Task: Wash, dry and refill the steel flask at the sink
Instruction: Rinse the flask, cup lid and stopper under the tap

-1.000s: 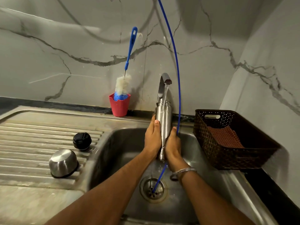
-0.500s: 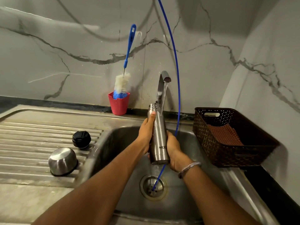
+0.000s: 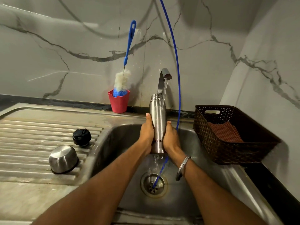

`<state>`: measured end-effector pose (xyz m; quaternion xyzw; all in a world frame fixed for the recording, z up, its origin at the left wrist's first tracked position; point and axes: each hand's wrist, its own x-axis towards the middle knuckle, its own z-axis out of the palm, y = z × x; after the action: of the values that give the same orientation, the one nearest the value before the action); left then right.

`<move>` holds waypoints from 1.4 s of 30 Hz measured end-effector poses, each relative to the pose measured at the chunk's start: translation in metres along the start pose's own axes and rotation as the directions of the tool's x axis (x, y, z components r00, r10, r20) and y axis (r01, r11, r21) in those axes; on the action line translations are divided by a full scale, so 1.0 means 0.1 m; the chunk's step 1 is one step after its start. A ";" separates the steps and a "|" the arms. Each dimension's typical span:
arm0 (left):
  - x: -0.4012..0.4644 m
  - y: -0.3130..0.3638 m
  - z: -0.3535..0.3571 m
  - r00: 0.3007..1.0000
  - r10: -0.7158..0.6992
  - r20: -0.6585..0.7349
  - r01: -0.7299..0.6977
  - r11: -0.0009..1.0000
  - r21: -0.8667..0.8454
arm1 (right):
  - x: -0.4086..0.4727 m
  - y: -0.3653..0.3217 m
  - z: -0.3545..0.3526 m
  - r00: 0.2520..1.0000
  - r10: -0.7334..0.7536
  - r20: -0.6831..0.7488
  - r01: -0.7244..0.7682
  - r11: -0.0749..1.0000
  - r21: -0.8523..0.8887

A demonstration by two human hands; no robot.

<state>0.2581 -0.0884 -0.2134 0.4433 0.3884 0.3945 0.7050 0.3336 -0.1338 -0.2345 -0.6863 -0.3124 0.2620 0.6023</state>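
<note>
The steel flask (image 3: 157, 117) stands upright over the sink basin (image 3: 118, 140), its open mouth just left of the tap (image 3: 164, 77). Water runs from the tap onto the flask's shoulder and drips off its base. My left hand (image 3: 146, 135) presses on the flask's left side and my right hand (image 3: 171, 138) on its right side, both wrapped around the lower body. The flask's black stopper (image 3: 81, 137) and its steel cup lid (image 3: 63, 159), upside down, lie on the draining board at the left.
A red cup (image 3: 119, 101) with a blue-handled bottle brush (image 3: 124, 78) stands behind the sink. A brown basket (image 3: 230, 135) holding a reddish cloth (image 3: 224, 132) sits at the right. A thin blue tube (image 3: 177, 62) hangs down into the drain (image 3: 153, 185).
The flask moved from under the tap, tilted and lower half a second ago, back upright with water now striking its shoulder. Both hands slid along its sides.
</note>
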 end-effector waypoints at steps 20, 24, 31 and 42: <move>0.24 -0.16 -0.09 0.950 0.310 -0.031 -0.307 0.948 0.089 | -0.22 0.08 0.21 0.940 -0.321 -0.114 0.225 0.837 -0.499; 0.29 -0.14 -0.13 0.951 0.308 -0.006 -0.305 0.944 0.127 | -0.06 0.09 0.22 0.996 -0.084 -0.038 0.077 0.983 -0.166; 0.31 -0.02 -0.17 0.988 0.129 0.090 -0.129 0.992 -0.008 | 0.05 0.06 0.03 0.927 0.307 0.216 -0.347 0.920 0.180; 0.08 0.05 -0.02 0.989 0.031 0.143 -0.030 0.999 -0.011 | -0.06 0.05 0.04 0.940 0.340 -0.011 -0.333 0.925 0.185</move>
<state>0.2584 -0.0796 -0.2111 0.4731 0.3281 0.3743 0.7269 0.3272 -0.1362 -0.2396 -0.6776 -0.1519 0.3739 0.6147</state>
